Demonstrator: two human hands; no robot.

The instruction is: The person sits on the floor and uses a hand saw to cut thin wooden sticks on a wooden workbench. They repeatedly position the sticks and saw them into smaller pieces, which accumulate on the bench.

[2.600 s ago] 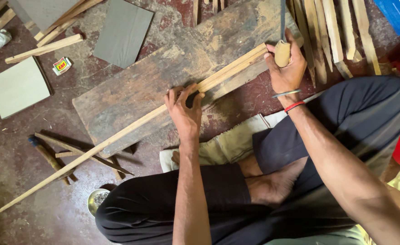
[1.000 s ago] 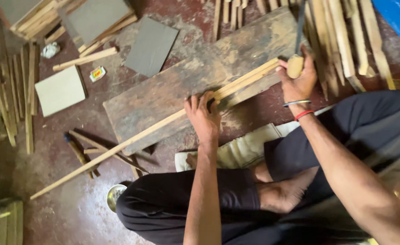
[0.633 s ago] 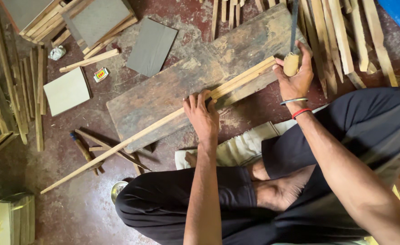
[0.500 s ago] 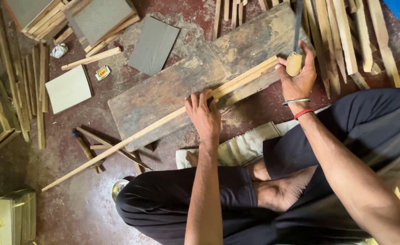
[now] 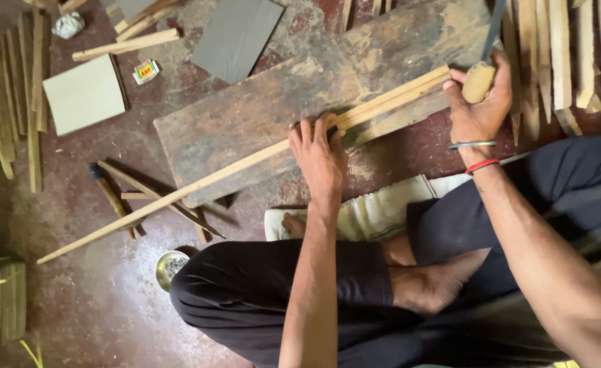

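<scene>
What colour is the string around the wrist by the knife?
Red: the string sits beside a metal bangle on the right hand, seen in the head view.

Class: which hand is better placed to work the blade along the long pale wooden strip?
Right hand: it grips the wooden-handled blade at the strip's end. Left hand presses the strip down.

**Browns, Greys and a Touch of Red**

The long strip (image 5: 246, 163) is pale tan, lying on a weathered grey-brown plank (image 5: 273, 116) blotched with lighter patches. The tool's handle (image 5: 478, 82) is light yellowish wood, its blade (image 5: 494, 27) dark grey. The right hand (image 5: 479, 102) has a silver bangle (image 5: 472, 144) and a red thread (image 5: 482, 165) at the wrist. The trousers (image 5: 259, 293) are black. The floor (image 5: 96, 293) is dull reddish-brown. One sheet (image 5: 236, 37) is dark grey, another (image 5: 84, 94) pale grey-green. The folded cloth (image 5: 375, 211) is cream.
</scene>
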